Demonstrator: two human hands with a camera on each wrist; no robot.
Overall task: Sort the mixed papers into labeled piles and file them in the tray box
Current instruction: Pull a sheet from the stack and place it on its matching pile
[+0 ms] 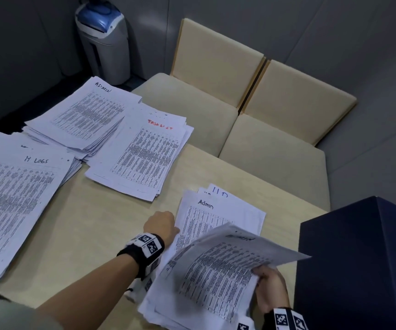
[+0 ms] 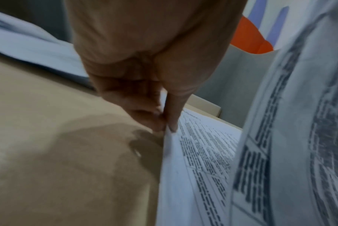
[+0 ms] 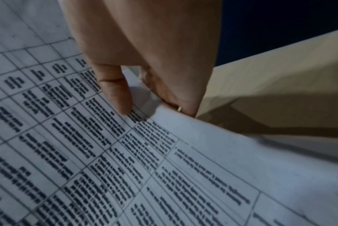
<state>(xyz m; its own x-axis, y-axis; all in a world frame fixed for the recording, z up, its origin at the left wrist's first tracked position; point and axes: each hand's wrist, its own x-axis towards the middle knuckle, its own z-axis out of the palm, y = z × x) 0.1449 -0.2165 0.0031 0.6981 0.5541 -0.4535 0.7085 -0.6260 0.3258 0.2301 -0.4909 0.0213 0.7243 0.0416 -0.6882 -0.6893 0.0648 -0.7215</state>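
A loose mixed stack (image 1: 192,303) lies at the table's near edge, with a sheet marked "Admin" (image 1: 218,217) showing on it. My left hand (image 1: 162,225) pinches that sheet's left edge (image 2: 169,140) between thumb and fingers. My right hand (image 1: 267,284) grips the right edge of a printed sheet (image 1: 225,265) that is lifted and curled above the stack; the thumb (image 3: 120,94) lies on top and the fingers (image 3: 183,105) are underneath. Three sorted piles lie to the left: "ADMIN" (image 1: 89,115), a red-labelled pile (image 1: 144,156) and "H LOGS" (image 1: 18,201). A dark blue box (image 1: 359,258) stands at the right.
Two cream chairs (image 1: 218,91) stand against the table's far side. A grey and blue bin (image 1: 104,41) stands on the floor at the back left. Bare tabletop (image 1: 92,234) lies between the sorted piles and the mixed stack.
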